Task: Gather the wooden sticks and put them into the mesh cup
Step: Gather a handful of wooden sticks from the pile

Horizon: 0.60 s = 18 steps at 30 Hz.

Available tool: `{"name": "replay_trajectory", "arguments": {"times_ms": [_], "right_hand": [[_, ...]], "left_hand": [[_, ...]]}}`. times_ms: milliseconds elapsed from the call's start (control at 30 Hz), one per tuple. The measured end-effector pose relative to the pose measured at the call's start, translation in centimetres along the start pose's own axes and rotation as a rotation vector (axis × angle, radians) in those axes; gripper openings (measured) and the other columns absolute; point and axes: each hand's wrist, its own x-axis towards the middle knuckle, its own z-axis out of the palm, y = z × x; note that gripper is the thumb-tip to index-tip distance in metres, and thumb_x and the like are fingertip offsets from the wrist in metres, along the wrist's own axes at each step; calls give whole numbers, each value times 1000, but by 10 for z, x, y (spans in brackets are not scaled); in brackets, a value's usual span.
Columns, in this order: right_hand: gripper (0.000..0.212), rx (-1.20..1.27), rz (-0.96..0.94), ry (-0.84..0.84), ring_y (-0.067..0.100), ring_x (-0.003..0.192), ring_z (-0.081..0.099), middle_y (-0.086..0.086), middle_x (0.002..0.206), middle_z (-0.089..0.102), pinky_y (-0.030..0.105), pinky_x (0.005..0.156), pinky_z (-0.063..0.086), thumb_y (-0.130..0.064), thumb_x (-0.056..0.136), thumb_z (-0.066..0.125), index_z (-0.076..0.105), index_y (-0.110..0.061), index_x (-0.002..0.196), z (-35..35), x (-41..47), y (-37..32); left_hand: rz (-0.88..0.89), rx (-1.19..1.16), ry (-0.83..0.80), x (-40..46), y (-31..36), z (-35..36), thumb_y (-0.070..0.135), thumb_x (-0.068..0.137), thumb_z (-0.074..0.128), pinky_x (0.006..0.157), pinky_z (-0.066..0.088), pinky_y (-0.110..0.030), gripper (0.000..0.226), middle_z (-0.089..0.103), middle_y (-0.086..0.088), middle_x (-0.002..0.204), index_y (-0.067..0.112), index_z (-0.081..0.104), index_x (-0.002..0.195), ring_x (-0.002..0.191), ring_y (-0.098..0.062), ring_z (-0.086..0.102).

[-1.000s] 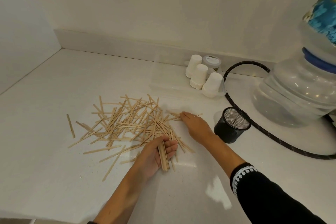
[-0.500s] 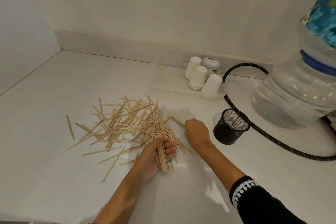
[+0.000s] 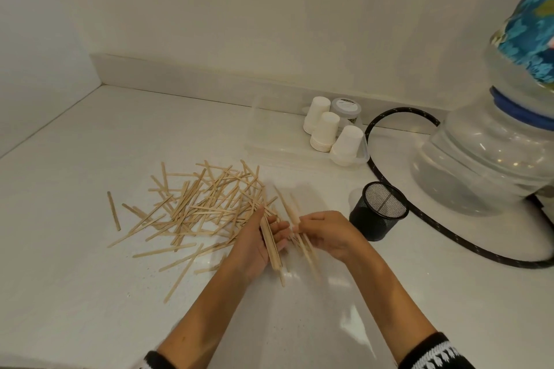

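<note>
Sticks (image 3: pixel 207 207) are lying scattered in a loose heap across the white counter (image 3: pixel 75 293), filling the centre-left of the frame, and I am seeing one stray stick (image 3: pixel 114 210) lying apart at the left edge of the heap. The left hand (image 3: pixel 257 244) is sitting just below centre, palm turned up, with its fingers curling around a small bundle of sticks (image 3: pixel 271 244) that is running lengthwise through the palm. The right hand (image 3: pixel 328 234) is sitting just right of it, nearly touching, its fingers curling around a few more sticks (image 3: pixel 295 214) whose ends are pointing toward the upper left; their lower ends are blurring, so I cannot tell how many it is holding. The black mesh cup (image 3: pixel 378 211) is standing upright right of centre, just beside the right hand, and I am seeing what looks like one or two sticks inside it. A black cable (image 3: pixel 434 226) is looping behind the cup toward the right edge. A large clear water bottle (image 3: pixel 485 159) is filling the right side of the frame. White paper cups (image 3: pixel 325 132) are standing upside down in a clear plastic tray (image 3: pixel 269 147) above centre, against the wall
</note>
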Motion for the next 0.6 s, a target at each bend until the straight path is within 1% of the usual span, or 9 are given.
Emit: {"name": "replay_trajectory", "arguments": {"times_ms": [100, 200, 267, 333, 400, 433, 500, 533, 600], "right_hand": [[12, -99, -64, 13, 20, 73, 71, 13, 82, 74, 27, 66, 58, 4, 74, 70, 75, -3, 83, 16, -12, 7], [19, -323, -208, 137, 12, 73, 71, 0, 78, 76, 26, 71, 58, -3, 73, 67, 78, -18, 78, 33, -19, 17], [17, -482, -302, 222, 11, 62, 68, 1, 67, 73, 24, 61, 53, -9, 76, 64, 78, -19, 72, 43, -22, 20], [21, -602, -355, 287, 15, 51, 59, 7, 57, 67, 29, 52, 47, -6, 78, 59, 74, -11, 64, 50, -22, 23], [23, -681, -353, 327, 15, 55, 60, 5, 62, 68, 27, 52, 45, -5, 78, 55, 74, -13, 68, 54, -21, 23], [23, -708, -338, 350, 14, 61, 63, 1, 68, 70, 23, 55, 46, -6, 79, 54, 74, -17, 75, 55, -21, 23], [24, -718, -307, 405, 11, 71, 66, -6, 77, 71, 21, 61, 51, -9, 79, 55, 73, -24, 86, 55, -21, 22], [22, -706, -304, 424, 9, 71, 66, -8, 77, 71, 21, 62, 52, -11, 79, 57, 72, -26, 87, 54, -20, 23], [15, -670, -325, 431, 3, 67, 64, -11, 71, 68, 15, 59, 49, -15, 79, 62, 71, -26, 85, 52, -18, 23]], "left_hand": [[8, 9, 7, 1, -2, 13, 50, 94, 43, 82, 54, -42, 55, 65, -18, 99, -2, 53, 110, 90, -29, 66], [18, 24, 88, -1, -10, 26, 49, 95, 42, 71, 53, -35, 53, 65, -19, 100, -1, 54, 109, 91, -27, 66], [33, 31, 145, -2, -18, 30, 44, 97, 42, 72, 53, -34, 49, 65, -17, 98, -2, 55, 110, 91, -26, 66], [36, 45, 176, -3, -24, 31, 37, 100, 39, 80, 53, -38, 45, 65, -20, 102, -4, 54, 115, 96, -29, 64], [47, 90, 189, -2, -25, 30, 30, 102, 37, 84, 50, -38, 42, 63, -24, 107, -5, 53, 118, 98, -30, 62], [53, 108, 190, -2, -25, 29, 27, 102, 36, 81, 51, -36, 40, 62, -24, 106, -6, 53, 117, 95, -29, 62], [68, 121, 174, -2, -24, 28, 20, 100, 36, 68, 51, -31, 33, 63, -19, 92, -3, 56, 113, 80, -23, 63], [73, 121, 164, -3, -23, 28, 18, 100, 37, 62, 50, -29, 30, 63, -16, 84, -2, 57, 111, 73, -20, 62], [78, 104, 162, -3, -23, 28, 20, 100, 37, 58, 50, -27, 28, 62, -11, 76, 1, 56, 107, 67, -19, 61]]}}
